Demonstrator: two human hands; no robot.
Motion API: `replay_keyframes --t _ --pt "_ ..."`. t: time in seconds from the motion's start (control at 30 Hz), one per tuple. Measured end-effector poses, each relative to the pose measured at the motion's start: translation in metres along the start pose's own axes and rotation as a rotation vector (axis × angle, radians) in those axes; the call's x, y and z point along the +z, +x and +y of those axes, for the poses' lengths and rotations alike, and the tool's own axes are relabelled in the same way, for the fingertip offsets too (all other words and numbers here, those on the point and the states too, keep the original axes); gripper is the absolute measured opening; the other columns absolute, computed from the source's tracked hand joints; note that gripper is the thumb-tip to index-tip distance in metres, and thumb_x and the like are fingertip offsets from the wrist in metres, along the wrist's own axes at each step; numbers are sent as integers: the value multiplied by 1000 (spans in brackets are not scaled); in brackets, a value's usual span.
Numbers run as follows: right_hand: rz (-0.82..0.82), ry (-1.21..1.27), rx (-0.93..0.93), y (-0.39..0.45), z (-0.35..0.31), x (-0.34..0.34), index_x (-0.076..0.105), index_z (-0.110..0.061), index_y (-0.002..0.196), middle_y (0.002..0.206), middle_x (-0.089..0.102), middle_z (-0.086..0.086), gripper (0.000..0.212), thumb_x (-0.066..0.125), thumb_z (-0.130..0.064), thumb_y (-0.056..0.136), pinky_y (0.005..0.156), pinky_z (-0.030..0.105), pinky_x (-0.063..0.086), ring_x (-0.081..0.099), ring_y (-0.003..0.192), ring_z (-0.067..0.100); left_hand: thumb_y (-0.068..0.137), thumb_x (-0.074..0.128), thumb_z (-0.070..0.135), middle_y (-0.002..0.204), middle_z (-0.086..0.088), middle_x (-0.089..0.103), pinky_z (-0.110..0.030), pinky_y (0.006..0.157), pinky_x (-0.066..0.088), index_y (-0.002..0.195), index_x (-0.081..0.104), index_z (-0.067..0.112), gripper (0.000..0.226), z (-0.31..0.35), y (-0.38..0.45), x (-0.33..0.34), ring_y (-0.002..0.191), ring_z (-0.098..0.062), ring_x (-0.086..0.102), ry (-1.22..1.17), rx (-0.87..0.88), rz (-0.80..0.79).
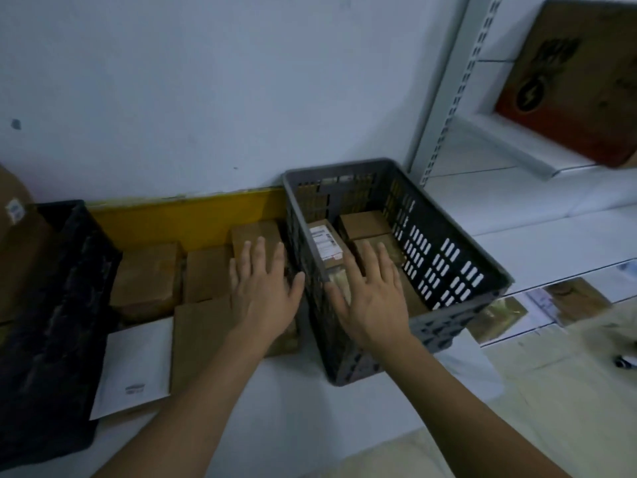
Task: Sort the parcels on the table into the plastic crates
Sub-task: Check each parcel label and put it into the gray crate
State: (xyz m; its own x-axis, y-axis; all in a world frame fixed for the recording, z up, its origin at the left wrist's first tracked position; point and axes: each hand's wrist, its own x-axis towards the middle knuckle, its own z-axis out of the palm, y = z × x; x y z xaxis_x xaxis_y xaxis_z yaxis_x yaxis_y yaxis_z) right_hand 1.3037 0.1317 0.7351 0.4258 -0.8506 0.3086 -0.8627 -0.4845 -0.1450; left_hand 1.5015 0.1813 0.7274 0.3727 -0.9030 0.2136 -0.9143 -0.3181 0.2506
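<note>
Both hands are spread and empty: left hand [263, 291] over the parcels [203, 270] beside the grey crate [458, 270], right hand [370, 294] above it.

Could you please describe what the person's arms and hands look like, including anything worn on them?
Both forearms are bare up to the bottom edge of the picture, with no sleeves showing. The left hand and right hand wear no gloves, and no rings, watch or wristbands are visible. The picture is slightly blurred, so fine detail is unclear.
</note>
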Motion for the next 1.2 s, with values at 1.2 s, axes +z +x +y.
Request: replay_keyframes --t 1.2 --pt "-1060 -72 -252 164 219 116 20 -30 170 177 22 5 113 85 -51 81 126 52 35 30 159 35 99 48 70 175 -25 -6 -60 128 21 169 -13 15 108 126 128 145 158 -51 8 142 -201 -906"
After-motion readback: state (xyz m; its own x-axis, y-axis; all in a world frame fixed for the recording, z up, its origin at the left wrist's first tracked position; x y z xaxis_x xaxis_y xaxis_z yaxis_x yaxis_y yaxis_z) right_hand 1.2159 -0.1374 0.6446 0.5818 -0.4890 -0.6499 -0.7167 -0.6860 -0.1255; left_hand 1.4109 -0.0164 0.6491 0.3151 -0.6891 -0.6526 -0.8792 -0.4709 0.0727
